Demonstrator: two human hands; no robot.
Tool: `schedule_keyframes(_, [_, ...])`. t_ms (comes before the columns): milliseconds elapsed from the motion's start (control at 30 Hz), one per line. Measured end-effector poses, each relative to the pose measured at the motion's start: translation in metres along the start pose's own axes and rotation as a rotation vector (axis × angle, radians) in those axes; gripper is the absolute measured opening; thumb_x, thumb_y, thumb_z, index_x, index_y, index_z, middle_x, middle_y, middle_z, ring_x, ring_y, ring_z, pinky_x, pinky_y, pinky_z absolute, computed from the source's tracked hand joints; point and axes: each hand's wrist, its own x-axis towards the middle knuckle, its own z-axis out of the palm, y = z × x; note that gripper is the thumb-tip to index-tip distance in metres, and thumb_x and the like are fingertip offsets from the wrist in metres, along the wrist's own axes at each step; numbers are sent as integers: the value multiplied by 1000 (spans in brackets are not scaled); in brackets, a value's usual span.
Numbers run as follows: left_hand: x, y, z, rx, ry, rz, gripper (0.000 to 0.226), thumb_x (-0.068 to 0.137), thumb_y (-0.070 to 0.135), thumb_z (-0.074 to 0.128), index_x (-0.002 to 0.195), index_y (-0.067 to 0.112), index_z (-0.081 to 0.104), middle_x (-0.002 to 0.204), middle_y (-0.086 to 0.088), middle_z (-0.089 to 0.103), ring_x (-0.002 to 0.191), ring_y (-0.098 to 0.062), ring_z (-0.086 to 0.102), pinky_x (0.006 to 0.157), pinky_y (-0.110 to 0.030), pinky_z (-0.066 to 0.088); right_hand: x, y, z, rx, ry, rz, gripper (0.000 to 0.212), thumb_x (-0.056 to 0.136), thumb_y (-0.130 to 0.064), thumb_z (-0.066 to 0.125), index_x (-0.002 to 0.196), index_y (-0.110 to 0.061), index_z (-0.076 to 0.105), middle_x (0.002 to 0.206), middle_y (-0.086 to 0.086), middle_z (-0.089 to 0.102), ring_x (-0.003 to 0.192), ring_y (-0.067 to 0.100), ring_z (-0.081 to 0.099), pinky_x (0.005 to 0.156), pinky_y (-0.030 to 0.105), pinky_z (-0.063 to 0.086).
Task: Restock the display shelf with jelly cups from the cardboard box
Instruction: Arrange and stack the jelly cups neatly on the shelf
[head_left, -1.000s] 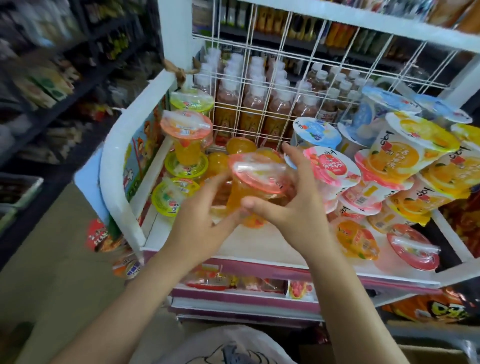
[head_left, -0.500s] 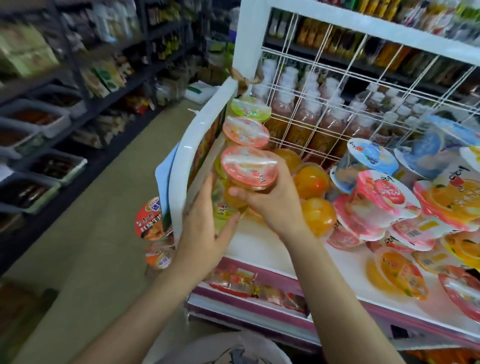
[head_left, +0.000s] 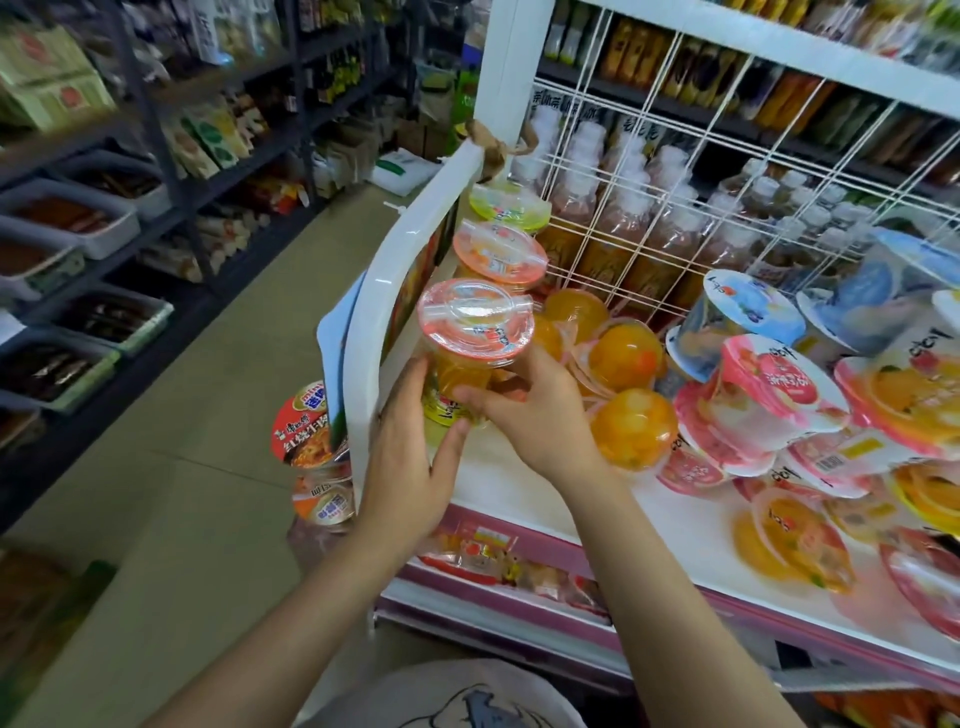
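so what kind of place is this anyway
Most likely a small grocery or convenience store: a white display shelf piled with jelly cups, bottled drinks behind a wire grid, and aisle racks of packaged snacks along the floor.

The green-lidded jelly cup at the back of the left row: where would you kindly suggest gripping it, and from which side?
Grip the green-lidded jelly cup by its lid rim, from above. It stands upright, its body hidden behind the orange-lidded cup, the white side panel close on its left, the wire grid behind.
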Motion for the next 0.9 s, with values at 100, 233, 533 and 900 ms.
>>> schedule_keyframes(100, [0, 2, 0, 15, 4, 20, 64, 97, 23, 60, 147, 33, 23, 144, 16, 35, 127, 30, 20, 102, 5, 17, 0, 0, 0, -11, 4, -2, 48, 77, -20, 84, 104, -45, 53, 101, -22, 67, 99, 5, 65, 88, 26, 54])
schedule_keyframes(233, [-1, 0, 1, 30, 6, 19, 62, 98, 24, 58, 152, 28, 27, 148, 14, 37, 131, 24, 22, 105, 1, 19, 0, -3, -1, -42, 9, -4, 47, 78, -20, 83, 103, -43, 51, 96, -25, 64, 94, 2, 64, 84, 22, 52])
schedule_keyframes(533, [-4, 2, 3, 91, 20, 4, 62, 99, 29, 55, 154, 25, 26, 156, 3, 36, 135, 8, 22, 112, -26, 27, 1, -6, -4, -59, -35, 34, 44, 78, -24, 83, 111, -33, 55, 102, -17, 67, 99, 9, 64, 91, 36, 55])
schedule_keyframes(900, [-29, 27, 5, 369, 183, 190, 56, 94, 28, 56, 143, 6, 38, 139, -9, 39, 129, -25, 39, 104, -28, 31, -28, 11, -68, -444, 186, -198, 40, 86, -23, 76, 123, -13, 64, 119, 2, 67, 114, 19, 59, 99, 33, 46])
